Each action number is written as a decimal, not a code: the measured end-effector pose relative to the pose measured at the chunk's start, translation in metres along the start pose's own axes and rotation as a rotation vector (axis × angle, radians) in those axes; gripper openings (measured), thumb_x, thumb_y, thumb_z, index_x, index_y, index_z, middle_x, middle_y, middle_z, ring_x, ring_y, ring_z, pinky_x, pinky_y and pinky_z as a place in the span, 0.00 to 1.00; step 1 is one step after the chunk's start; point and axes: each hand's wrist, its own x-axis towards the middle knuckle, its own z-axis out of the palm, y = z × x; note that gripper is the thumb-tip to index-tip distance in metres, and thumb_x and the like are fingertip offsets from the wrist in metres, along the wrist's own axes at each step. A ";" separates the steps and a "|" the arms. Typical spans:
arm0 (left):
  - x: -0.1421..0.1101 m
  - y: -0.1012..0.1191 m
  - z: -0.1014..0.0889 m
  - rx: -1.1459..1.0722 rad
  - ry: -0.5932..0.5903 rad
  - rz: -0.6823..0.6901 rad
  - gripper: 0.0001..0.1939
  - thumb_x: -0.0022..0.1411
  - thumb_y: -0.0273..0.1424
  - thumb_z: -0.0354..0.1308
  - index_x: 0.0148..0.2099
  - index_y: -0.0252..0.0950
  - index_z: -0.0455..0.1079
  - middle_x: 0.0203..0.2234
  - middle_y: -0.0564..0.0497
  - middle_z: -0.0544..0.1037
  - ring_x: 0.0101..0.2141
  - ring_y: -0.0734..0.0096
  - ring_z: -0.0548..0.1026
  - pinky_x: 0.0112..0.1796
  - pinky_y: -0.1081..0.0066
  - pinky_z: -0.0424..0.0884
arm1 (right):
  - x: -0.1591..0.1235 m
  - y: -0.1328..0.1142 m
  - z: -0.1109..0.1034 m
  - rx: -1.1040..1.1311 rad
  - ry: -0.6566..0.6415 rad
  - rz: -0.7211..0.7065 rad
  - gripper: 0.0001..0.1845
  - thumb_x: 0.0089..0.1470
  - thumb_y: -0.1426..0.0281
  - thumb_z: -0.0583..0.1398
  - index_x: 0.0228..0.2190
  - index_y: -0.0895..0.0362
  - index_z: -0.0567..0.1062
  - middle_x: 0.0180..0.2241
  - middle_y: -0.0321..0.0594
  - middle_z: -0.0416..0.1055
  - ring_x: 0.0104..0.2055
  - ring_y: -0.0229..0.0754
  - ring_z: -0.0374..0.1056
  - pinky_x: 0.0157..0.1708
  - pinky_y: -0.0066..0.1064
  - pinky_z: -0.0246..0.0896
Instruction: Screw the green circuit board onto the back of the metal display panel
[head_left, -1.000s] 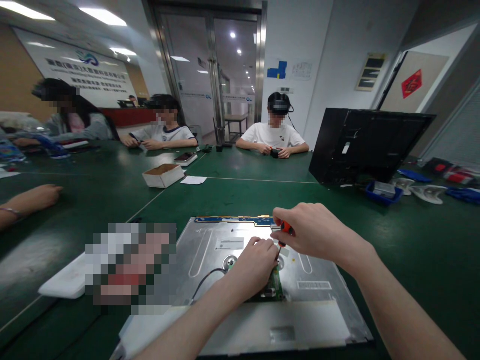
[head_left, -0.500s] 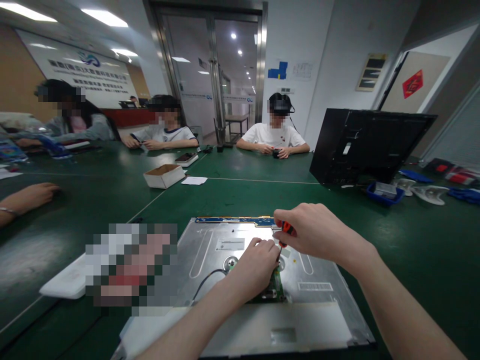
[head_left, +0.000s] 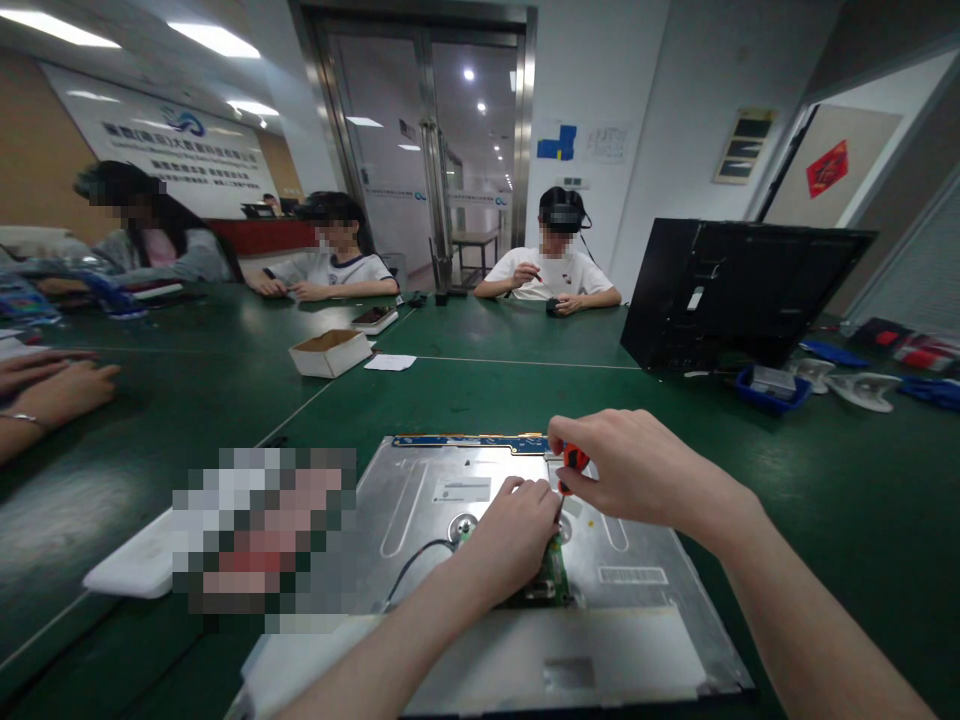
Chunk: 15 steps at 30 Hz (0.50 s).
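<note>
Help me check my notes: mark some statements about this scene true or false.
1. The right hand holds a screwdriver. True.
2. The left hand is far from the screwdriver's shaft. False: it is right beside it.
3. A blue strip runs along the near edge of the metal panel. False: it runs along the far edge.
4. An open box stands on the green table. True.
5. A black display stands right of the box. True.
</note>
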 end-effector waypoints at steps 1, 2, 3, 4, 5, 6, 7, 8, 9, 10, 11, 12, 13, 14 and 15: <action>0.000 0.000 0.000 -0.003 0.003 -0.003 0.04 0.65 0.23 0.52 0.41 0.34 0.66 0.39 0.45 0.75 0.42 0.58 0.73 0.48 0.59 0.63 | 0.000 0.000 0.000 0.005 -0.003 -0.002 0.06 0.54 0.70 0.59 0.36 0.53 0.70 0.31 0.35 0.76 0.30 0.40 0.70 0.24 0.30 0.42; 0.000 0.000 0.001 -0.009 0.008 -0.007 0.04 0.65 0.23 0.52 0.41 0.34 0.66 0.39 0.45 0.75 0.42 0.58 0.73 0.48 0.59 0.63 | 0.000 0.000 -0.001 0.009 -0.005 -0.003 0.06 0.54 0.70 0.59 0.36 0.53 0.70 0.31 0.35 0.76 0.30 0.40 0.70 0.24 0.30 0.43; 0.000 -0.001 0.001 -0.018 0.013 -0.010 0.04 0.65 0.23 0.52 0.41 0.35 0.65 0.39 0.45 0.75 0.42 0.58 0.73 0.48 0.59 0.63 | -0.001 0.000 -0.001 0.013 -0.007 -0.007 0.06 0.54 0.70 0.59 0.37 0.53 0.70 0.31 0.35 0.76 0.30 0.40 0.70 0.24 0.30 0.43; 0.000 -0.001 0.001 -0.024 0.015 -0.009 0.04 0.65 0.23 0.52 0.41 0.35 0.65 0.39 0.45 0.75 0.42 0.58 0.73 0.48 0.59 0.63 | -0.001 0.000 -0.001 0.018 -0.011 -0.011 0.06 0.55 0.70 0.59 0.37 0.53 0.70 0.31 0.35 0.76 0.31 0.40 0.70 0.24 0.29 0.43; 0.000 -0.001 0.001 -0.026 0.014 -0.005 0.04 0.65 0.23 0.51 0.41 0.35 0.65 0.39 0.45 0.75 0.42 0.57 0.73 0.48 0.58 0.63 | -0.001 0.001 -0.001 0.020 -0.014 -0.014 0.06 0.55 0.70 0.59 0.37 0.53 0.70 0.31 0.35 0.76 0.31 0.40 0.70 0.24 0.29 0.44; 0.000 -0.001 0.001 -0.024 0.010 0.001 0.05 0.65 0.22 0.51 0.41 0.35 0.66 0.39 0.45 0.75 0.42 0.57 0.73 0.48 0.58 0.63 | -0.001 0.001 -0.001 0.023 -0.015 -0.017 0.06 0.54 0.70 0.58 0.37 0.53 0.70 0.32 0.35 0.76 0.31 0.40 0.70 0.25 0.29 0.45; 0.000 -0.001 0.001 -0.018 0.006 0.006 0.05 0.65 0.22 0.51 0.42 0.34 0.66 0.40 0.44 0.75 0.42 0.57 0.73 0.48 0.58 0.63 | -0.001 0.001 -0.001 0.027 -0.015 -0.021 0.06 0.54 0.71 0.58 0.37 0.53 0.70 0.32 0.35 0.76 0.31 0.40 0.70 0.25 0.29 0.45; 0.000 -0.002 0.001 -0.014 0.002 0.009 0.06 0.64 0.21 0.52 0.42 0.34 0.66 0.40 0.44 0.75 0.42 0.57 0.73 0.48 0.58 0.63 | -0.002 0.001 -0.001 0.032 -0.015 -0.024 0.06 0.54 0.71 0.58 0.37 0.53 0.70 0.32 0.35 0.76 0.31 0.40 0.70 0.25 0.29 0.45; 0.000 -0.002 0.001 -0.013 -0.001 0.008 0.06 0.64 0.21 0.52 0.42 0.34 0.66 0.40 0.45 0.75 0.42 0.57 0.73 0.48 0.59 0.63 | -0.002 0.001 -0.001 0.035 -0.013 -0.026 0.06 0.54 0.71 0.58 0.37 0.53 0.70 0.32 0.35 0.76 0.31 0.40 0.69 0.25 0.29 0.45; -0.001 -0.002 0.001 -0.014 -0.005 0.006 0.07 0.63 0.20 0.52 0.43 0.34 0.66 0.40 0.45 0.75 0.42 0.58 0.72 0.48 0.59 0.63 | -0.002 0.002 -0.001 0.038 -0.010 -0.027 0.06 0.54 0.71 0.58 0.37 0.53 0.70 0.31 0.35 0.76 0.31 0.40 0.69 0.25 0.29 0.45; -0.001 -0.002 0.001 -0.017 -0.009 0.005 0.08 0.62 0.20 0.52 0.43 0.34 0.66 0.40 0.45 0.75 0.41 0.58 0.72 0.48 0.59 0.63 | -0.002 0.002 -0.001 0.041 -0.008 -0.030 0.06 0.54 0.71 0.58 0.37 0.53 0.70 0.31 0.35 0.76 0.31 0.40 0.69 0.25 0.29 0.45; -0.001 -0.002 0.001 -0.019 -0.014 0.005 0.08 0.62 0.19 0.52 0.43 0.34 0.66 0.40 0.45 0.75 0.41 0.58 0.72 0.48 0.59 0.62 | -0.003 0.002 -0.001 0.042 -0.007 -0.032 0.06 0.54 0.71 0.58 0.37 0.53 0.70 0.31 0.35 0.76 0.31 0.39 0.69 0.25 0.29 0.45; -0.001 -0.003 0.001 -0.018 -0.020 0.006 0.09 0.61 0.18 0.52 0.43 0.34 0.66 0.40 0.45 0.75 0.41 0.58 0.72 0.48 0.60 0.62 | -0.003 0.002 -0.001 0.040 -0.008 -0.034 0.06 0.54 0.71 0.58 0.37 0.53 0.70 0.31 0.35 0.76 0.31 0.39 0.69 0.25 0.29 0.45; -0.001 -0.002 0.001 -0.016 -0.025 0.007 0.10 0.61 0.18 0.52 0.43 0.34 0.66 0.40 0.45 0.75 0.41 0.59 0.72 0.48 0.60 0.62 | -0.003 0.002 -0.001 0.037 -0.009 -0.034 0.06 0.54 0.71 0.58 0.37 0.53 0.70 0.31 0.35 0.76 0.31 0.39 0.69 0.25 0.29 0.45; -0.001 -0.002 0.001 -0.013 -0.029 0.008 0.10 0.60 0.17 0.52 0.43 0.34 0.65 0.40 0.45 0.75 0.41 0.58 0.72 0.48 0.60 0.62 | -0.003 0.002 -0.001 0.037 -0.011 -0.035 0.06 0.54 0.71 0.58 0.37 0.53 0.70 0.31 0.35 0.76 0.31 0.39 0.69 0.25 0.29 0.45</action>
